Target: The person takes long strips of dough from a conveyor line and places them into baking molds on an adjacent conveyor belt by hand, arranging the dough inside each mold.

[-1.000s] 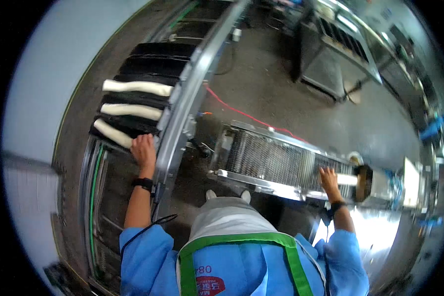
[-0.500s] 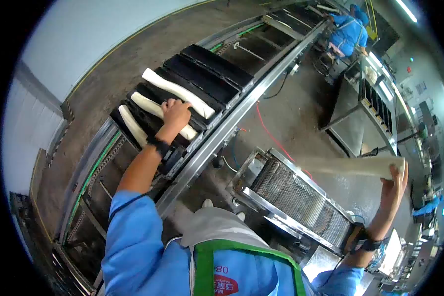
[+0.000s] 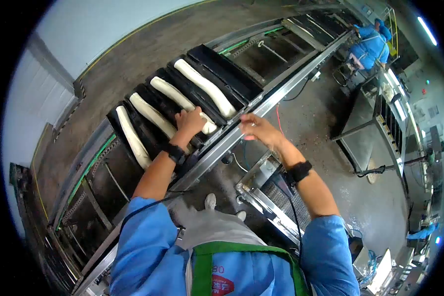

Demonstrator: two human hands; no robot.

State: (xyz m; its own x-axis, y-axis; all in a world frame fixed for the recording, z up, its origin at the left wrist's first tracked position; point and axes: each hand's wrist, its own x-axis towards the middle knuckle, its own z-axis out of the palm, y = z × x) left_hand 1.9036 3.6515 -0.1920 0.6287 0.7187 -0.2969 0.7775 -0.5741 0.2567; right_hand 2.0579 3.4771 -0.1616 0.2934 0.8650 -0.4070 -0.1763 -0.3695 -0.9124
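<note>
Several long pale dough strips lie lengthwise in black baking pans point(image 3: 224, 69) on the conveyor. My left hand point(image 3: 191, 122) rests on the lower part of one dough strip point(image 3: 170, 91), its fingers spread and bent over it. To its right, another dough strip point(image 3: 204, 88) fills the adjoining pan. Past the near end of that strip, over the conveyor's metal rail point(image 3: 274, 101), hovers my right hand point(image 3: 259, 130), with nothing in it and its fingers loosely apart. Two more dough strips point(image 3: 133, 135) point(image 3: 153, 115) lie left of my left hand.
A mesh-belt machine point(image 3: 281, 197) stands below the rail, close to my feet. A metal table point(image 3: 370, 138) with black pans is at the right. Farther along the conveyor a person in blue point(image 3: 370, 47) is at work. A wall runs along the far left.
My right hand has swung in from the far right, where it held a dough strip; that hand is now bare. One more strip lies in the pans. My left hand has shifted to another strip.
</note>
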